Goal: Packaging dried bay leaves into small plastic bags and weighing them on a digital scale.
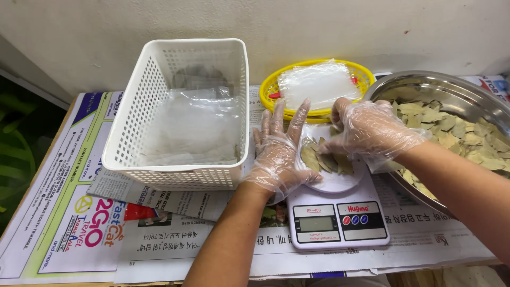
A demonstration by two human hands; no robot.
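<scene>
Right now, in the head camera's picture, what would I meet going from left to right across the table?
White plastic basket → left hand in a clear glove → white kitchen scale with dried leaves on its plate → right hand, also gloved → steel bowl of dried leaves. The yellow basket behind overlaps the hands, so I leave it out.

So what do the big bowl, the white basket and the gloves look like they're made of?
Bowl: likely stainless steel, with a shiny grey reflective rim. Basket: moulded white plastic with a matt perforated grid. Gloves on the left hand and right hand: thin clear plastic film, wrinkled and loose.
</scene>
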